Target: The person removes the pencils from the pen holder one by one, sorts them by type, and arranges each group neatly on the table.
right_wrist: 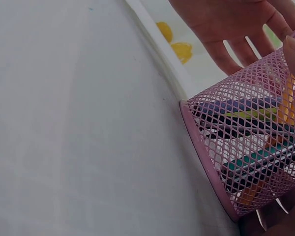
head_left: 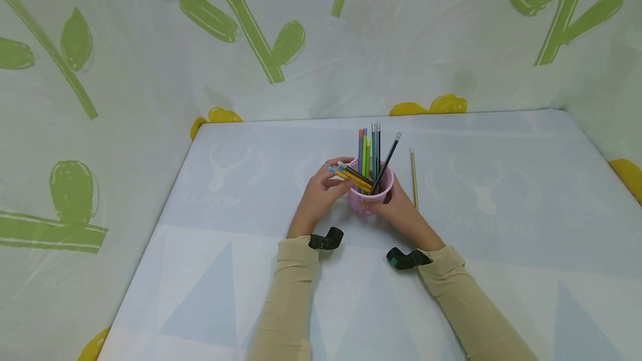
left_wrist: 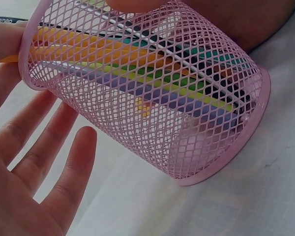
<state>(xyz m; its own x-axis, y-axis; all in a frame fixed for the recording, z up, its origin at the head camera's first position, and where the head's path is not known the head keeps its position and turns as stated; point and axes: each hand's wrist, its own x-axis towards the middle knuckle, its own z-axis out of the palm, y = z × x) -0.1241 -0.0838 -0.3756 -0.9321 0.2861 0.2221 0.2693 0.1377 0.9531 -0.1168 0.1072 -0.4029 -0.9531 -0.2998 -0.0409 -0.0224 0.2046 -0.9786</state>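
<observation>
A pink mesh pencil cup (head_left: 356, 200) holds several pencils, among them purple, green and dark ones. My right hand (head_left: 403, 209) grips the cup from the right, thumb across its front and the other fingers partly hidden behind it. At the cup's left rim, my left hand (head_left: 317, 193) pinches orange pencils (head_left: 354, 177) that lean out over the edge. Its other fingers spread beside the mesh wall in the left wrist view. Through the mesh, the lower ends of the pencils show near the cup's base (right_wrist: 206, 156). A dark pencil (head_left: 388, 159) leans to the right.
One gold-coloured pencil (head_left: 414, 176) lies on the table to the right of the cup, close to my right hand. The pale table cover (head_left: 501, 238) has blue triangles and deer-head prints. Behind the table hangs a white cloth (head_left: 401, 60) with green leaves.
</observation>
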